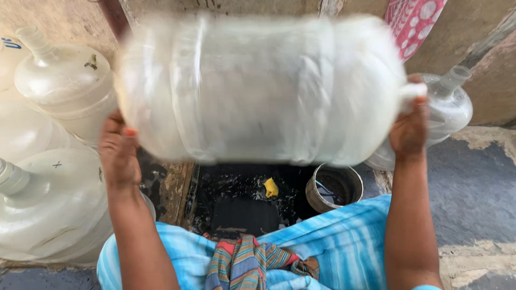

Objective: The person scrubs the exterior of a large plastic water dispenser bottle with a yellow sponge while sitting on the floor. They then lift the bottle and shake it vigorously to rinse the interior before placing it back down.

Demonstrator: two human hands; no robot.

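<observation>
- Fingers of left hand [118,153] and right hand [409,129] clasped large translucent plastic water jug [263,88], held sideways between them, blurred.
- Below fingers: small yellow scrap [271,187], round metal pot [333,188].

a big clear water jug [263,88], blurred, lies sideways between the left hand [119,153] at nine o'clock, on its base, and the right hand [409,129] at three o'clock, gripping its neck. a metal pot [333,188] sits below.

Five clear water jugs [263,88], one metal pot [333,188], one yellow scrap [271,187].
</observation>
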